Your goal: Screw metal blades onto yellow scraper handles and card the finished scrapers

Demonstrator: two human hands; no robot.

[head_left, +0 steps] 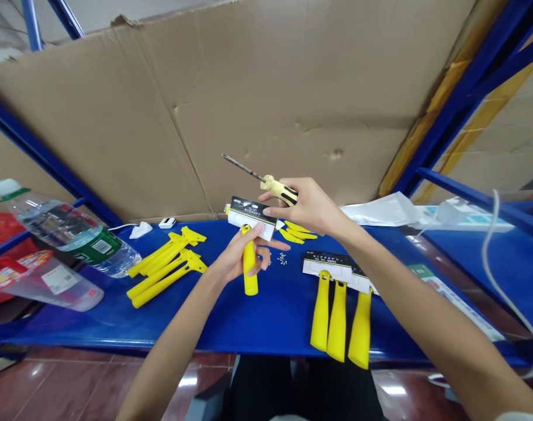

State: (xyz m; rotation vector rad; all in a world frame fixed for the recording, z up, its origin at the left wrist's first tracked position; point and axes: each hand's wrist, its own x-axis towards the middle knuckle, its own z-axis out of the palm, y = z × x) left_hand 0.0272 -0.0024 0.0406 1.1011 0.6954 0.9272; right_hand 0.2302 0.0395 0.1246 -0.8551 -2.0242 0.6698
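My left hand (231, 257) is closed around a yellow-handled scraper (249, 278), its handle pointing down toward me. Across its head sits a black-and-white printed card (241, 221), under my left thumb. My right hand (314, 204) grips a screwdriver (275, 187) by its cream and black handle, the metal shaft pointing up and left. The right fingertips are close to the card's right end; whether they touch it I cannot tell. Small screws (283, 258) lie on the blue table just beyond my left hand, with flat yellow pieces (299, 232) behind them.
Several yellow handles (165, 272) lie at left. Three carded yellow scrapers (338, 321) rest at the front right edge. A tilted water bottle (73, 228) and a plastic cup (60, 280) are far left. Cardboard (266, 105) stands behind. A white cable (503, 286) hangs at right.
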